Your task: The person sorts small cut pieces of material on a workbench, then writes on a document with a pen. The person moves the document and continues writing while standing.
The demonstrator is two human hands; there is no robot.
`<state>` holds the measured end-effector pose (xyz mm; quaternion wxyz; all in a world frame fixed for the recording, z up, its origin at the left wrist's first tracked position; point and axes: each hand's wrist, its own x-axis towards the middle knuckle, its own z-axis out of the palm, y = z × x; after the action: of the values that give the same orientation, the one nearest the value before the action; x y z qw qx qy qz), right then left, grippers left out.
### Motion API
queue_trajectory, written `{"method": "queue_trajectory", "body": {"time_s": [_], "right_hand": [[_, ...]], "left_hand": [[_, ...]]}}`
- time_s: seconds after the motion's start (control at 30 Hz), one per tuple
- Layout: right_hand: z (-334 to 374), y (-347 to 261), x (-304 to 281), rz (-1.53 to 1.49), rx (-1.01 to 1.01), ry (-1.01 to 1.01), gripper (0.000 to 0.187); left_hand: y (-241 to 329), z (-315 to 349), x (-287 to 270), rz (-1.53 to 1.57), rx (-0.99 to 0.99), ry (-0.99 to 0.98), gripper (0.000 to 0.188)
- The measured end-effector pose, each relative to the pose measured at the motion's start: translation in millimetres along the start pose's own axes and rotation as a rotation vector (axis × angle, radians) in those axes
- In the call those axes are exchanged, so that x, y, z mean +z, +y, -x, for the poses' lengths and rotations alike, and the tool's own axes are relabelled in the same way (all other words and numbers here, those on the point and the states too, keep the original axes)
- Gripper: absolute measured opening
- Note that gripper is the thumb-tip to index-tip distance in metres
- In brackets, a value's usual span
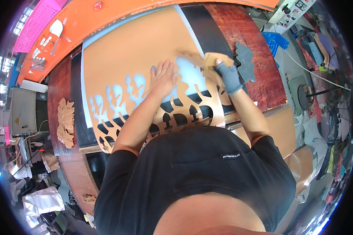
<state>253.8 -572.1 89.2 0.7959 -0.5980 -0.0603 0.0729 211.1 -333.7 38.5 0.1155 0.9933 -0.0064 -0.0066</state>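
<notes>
A large tan sheet (133, 43) lies over a pale backing on the work table. Its near part has rows of cut-out holes and hangs over the table's front edge against my body. My bare left hand (163, 78) rests flat on the sheet beside the holes, fingers stretched out. In my right hand (228, 77), which wears a dark grey glove, are tan cut pieces (217, 60), held above the sheet's right edge. Motion blurs the area just left of them. A dark grey piece with a jagged outline (245, 62) lies to the right of that hand.
Stacked tan cut pieces (66, 123) lie on the reddish board at the left. An orange machine beam (117, 9) spans the back, with a pink basket (39, 25) at its left. A control panel (296, 11) and a blue crate (274, 42) stand at the right.
</notes>
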Motion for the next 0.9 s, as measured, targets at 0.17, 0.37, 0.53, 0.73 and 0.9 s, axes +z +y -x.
{"method": "queue_trajectory", "body": {"time_s": [0.17, 0.37, 0.53, 0.73, 0.9], "right_hand": [[-0.1, -24.8, -15.2, 0.107, -0.092, 0.05, 0.025], [11.9, -117.5, -51.4, -0.091, -0.286, 0.139, 0.033], [12.9, -138.1, -52.6, 0.109, -0.312, 0.117, 0.032], [36.9, -87.3, 29.6, 0.628, -0.533, -0.296, 0.027], [68.6, -35.6, 75.4, 1.172, -1.095, -0.716, 0.055]], "left_hand": [[-4.4, 2.4, 4.5, 0.008, 0.034, 0.054, 0.053], [-3.7, 1.3, 1.6, 0.037, 0.023, 0.05, 0.052], [14.2, 10.9, -50.7, 0.531, 0.063, -0.151, 0.051], [57.8, 35.4, -86.7, 2.012, 0.034, -0.671, 0.064], [22.7, 39.8, -81.4, 2.467, 0.217, -1.032, 0.051]]}}
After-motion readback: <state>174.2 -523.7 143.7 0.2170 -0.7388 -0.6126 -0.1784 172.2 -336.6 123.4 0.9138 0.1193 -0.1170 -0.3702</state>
